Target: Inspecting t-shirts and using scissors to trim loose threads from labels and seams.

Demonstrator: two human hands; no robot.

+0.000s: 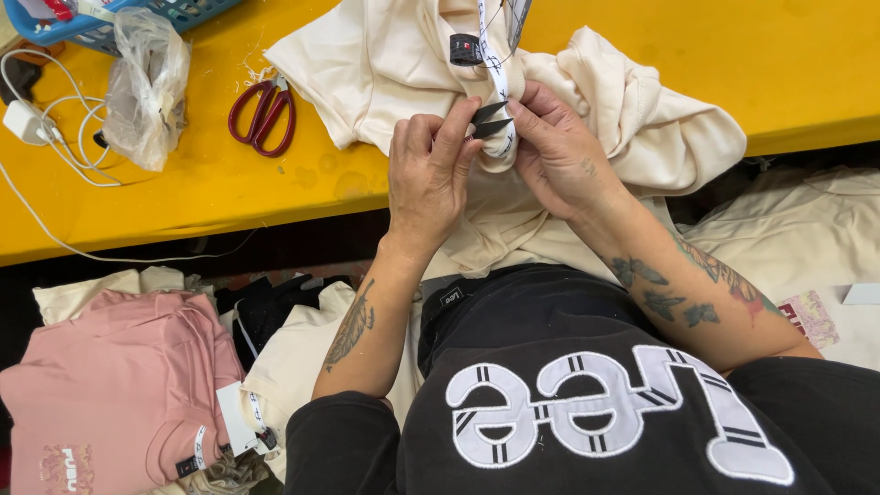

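Note:
A cream garment (385,64) lies bunched on the yellow table (202,183) and hangs over its front edge. My left hand (426,179) holds small dark thread snips (489,121), their blades pointing right at a fold of the cream fabric. My right hand (559,156) pinches that fold, where a white patterned ribbon (492,55) runs down from a small black label (465,49). The two hands almost touch at the snips.
Red-handled scissors (264,115) lie on the table to the left, beside a crumpled clear plastic bag (147,87), a white charger with cable (27,124) and a blue basket (110,18). Folded pink garments (119,385) and cream garments (293,357) are stacked at lower left. More cream fabric (797,238) lies at right.

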